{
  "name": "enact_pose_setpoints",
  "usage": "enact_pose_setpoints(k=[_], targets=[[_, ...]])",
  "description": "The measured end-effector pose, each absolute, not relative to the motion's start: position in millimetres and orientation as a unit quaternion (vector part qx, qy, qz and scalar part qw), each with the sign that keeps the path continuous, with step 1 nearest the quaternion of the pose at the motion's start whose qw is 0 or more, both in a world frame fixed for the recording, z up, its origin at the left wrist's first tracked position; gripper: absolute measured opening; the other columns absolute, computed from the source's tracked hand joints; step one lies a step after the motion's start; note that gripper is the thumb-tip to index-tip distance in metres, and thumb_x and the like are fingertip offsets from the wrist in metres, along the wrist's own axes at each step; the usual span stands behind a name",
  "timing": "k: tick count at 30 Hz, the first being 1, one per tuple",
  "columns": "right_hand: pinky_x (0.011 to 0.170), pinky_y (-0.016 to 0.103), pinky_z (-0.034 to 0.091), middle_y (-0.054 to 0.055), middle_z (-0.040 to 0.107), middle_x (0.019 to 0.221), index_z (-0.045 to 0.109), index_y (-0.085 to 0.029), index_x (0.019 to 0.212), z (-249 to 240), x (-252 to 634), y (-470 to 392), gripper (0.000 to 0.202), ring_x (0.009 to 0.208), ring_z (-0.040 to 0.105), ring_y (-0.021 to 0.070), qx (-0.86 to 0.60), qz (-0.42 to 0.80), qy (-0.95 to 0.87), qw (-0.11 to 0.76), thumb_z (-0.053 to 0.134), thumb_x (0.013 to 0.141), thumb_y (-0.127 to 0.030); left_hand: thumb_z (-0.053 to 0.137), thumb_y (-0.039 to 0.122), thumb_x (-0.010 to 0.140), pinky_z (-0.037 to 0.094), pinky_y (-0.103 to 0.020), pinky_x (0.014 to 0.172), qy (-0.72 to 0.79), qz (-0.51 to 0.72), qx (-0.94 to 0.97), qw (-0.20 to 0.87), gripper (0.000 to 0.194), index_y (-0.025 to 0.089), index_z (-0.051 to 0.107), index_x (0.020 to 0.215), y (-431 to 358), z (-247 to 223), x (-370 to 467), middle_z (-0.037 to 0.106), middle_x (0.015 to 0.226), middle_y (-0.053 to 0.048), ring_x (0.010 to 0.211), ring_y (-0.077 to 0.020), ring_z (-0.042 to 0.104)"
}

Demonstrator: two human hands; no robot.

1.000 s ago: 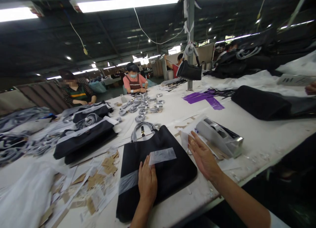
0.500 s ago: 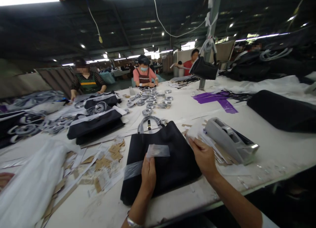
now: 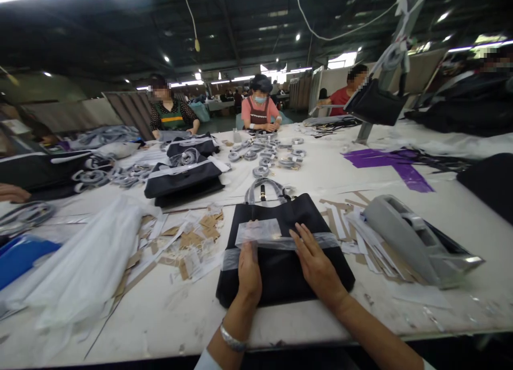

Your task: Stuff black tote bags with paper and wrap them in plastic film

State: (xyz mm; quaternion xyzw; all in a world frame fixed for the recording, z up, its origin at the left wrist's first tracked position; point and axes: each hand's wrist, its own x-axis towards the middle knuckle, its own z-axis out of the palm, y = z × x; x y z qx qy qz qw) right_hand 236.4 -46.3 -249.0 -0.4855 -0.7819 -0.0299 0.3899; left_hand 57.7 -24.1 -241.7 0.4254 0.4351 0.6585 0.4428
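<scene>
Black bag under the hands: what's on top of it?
Translucent film, a small translucent sheet at the left hand, and the right hand. What the hands cover on the black bag can't be seen.

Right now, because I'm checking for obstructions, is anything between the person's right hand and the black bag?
Only something thin: a translucent strip lies across the black bag and passes beneath the fingers of the right hand. Nothing bulkier is visible between them.

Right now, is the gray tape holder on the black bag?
No, the gray tape holder stands apart from the black bag, to its right.
</scene>
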Motion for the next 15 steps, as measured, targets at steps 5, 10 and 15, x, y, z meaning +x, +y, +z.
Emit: enact_pose_setpoints(k=[5,10,15], targets=[[0.112,0.047,0.043,0.010,0.056,0.138,0.055,-0.025,0.136,-251.6,236.4,-49.2,0.043,0.136,0.045,0.0254,-0.457,-0.014,-0.780,0.427,0.043,0.098,-0.011,0.027,0.042,0.104,0.032,-0.038,0.119,0.462,0.656,0.425,0.418,0.052,0.016,0.046,0.145,-23.4,-246.0,58.3,0.051,0.146,-0.008,0.141,-0.0221,0.039],[0.109,0.044,0.047,0.008,0.060,0.135,0.053,-0.023,0.140,-264.9,241.5,-40.8,0.054,0.129,0.052,0.0224,-0.447,-0.014,-0.815,0.368,0.035,0.094,-0.003,0.026,0.043,0.103,0.032,-0.037,0.119,0.451,0.657,0.427,0.427,0.053,0.015,0.046,0.145,-23.4,-244.7,59.0,0.046,0.150,-0.007,0.141,-0.0214,0.039],[0.097,0.047,0.052,0.009,0.069,0.120,0.061,-0.023,0.131,-243.3,237.5,-27.0,0.044,0.109,0.060,0.0268,-0.465,-0.012,-0.827,0.316,0.045,0.093,-0.009,0.027,0.042,0.103,0.031,-0.036,0.119,0.439,0.660,0.428,0.433,0.053,0.014,0.047,0.144,-25.0,-239.8,59.7,0.044,0.152,-0.008,0.142,-0.0210,0.037]])
